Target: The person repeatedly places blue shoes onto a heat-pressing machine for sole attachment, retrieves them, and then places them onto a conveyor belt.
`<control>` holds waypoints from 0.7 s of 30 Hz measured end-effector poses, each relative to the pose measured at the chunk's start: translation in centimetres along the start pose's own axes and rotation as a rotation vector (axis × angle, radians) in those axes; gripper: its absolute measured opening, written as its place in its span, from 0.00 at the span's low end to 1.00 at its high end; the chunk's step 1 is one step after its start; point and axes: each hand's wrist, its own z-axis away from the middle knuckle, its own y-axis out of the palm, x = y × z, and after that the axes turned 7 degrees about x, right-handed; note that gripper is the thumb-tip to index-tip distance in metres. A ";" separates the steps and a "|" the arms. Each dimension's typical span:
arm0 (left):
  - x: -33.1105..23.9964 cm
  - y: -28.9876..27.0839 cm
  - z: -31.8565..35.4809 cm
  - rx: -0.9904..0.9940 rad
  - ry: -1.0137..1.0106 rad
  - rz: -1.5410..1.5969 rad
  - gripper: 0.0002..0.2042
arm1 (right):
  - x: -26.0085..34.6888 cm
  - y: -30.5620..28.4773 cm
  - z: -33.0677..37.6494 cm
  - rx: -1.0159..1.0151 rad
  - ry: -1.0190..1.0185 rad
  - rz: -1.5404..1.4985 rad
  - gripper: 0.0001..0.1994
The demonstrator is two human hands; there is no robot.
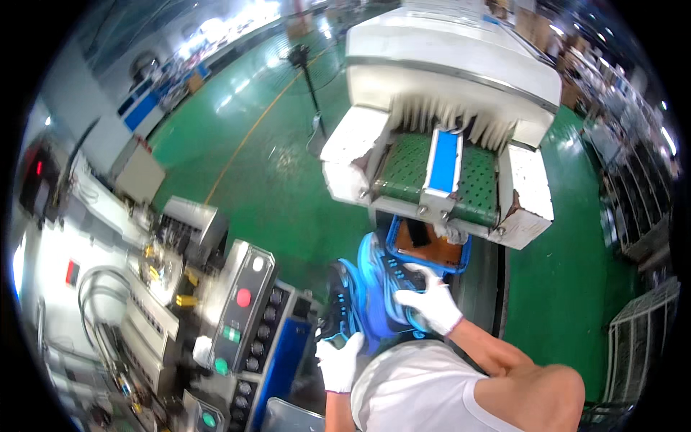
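Two black and bright-blue sports shoes are held side by side in front of my body. My left hand (340, 362), in a white glove, is closed round the heel end of the left shoe (338, 306). In a matching glove, my right hand (433, 302) grips the right shoe (381, 270) near its ankle opening. Both toes point away from me, and the right shoe reaches a little farther forward. A plain blue surface shows between the shoes; I cannot tell which part it belongs to. My fingertips are partly hidden behind the shoes.
Ahead stands a white conveyor machine (453, 83) with a bristle curtain and a perforated green belt (404, 167). A blue basket (452, 269) sits below its mouth. At left, a control panel (248, 288) with buttons adjoins more machinery. A pedestal fan (311, 86) and right-hand racks (633, 180) stand farther off.
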 end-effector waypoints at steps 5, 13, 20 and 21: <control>-12.6 7.6 -11.0 0.166 0.178 -0.206 0.35 | 3.9 -12.2 -4.7 -0.540 -0.161 -0.024 0.40; -23.9 26.5 -33.3 0.163 0.666 -0.483 0.41 | 2.2 -24.3 -20.8 -0.846 -0.009 0.517 0.45; -30.2 31.9 -44.5 0.315 0.662 -0.396 0.39 | 7.1 -30.0 -33.3 -0.751 0.228 0.580 0.44; -28.7 30.8 -44.8 0.251 0.693 -0.446 0.40 | 7.1 -29.2 -34.5 -0.825 0.151 0.616 0.44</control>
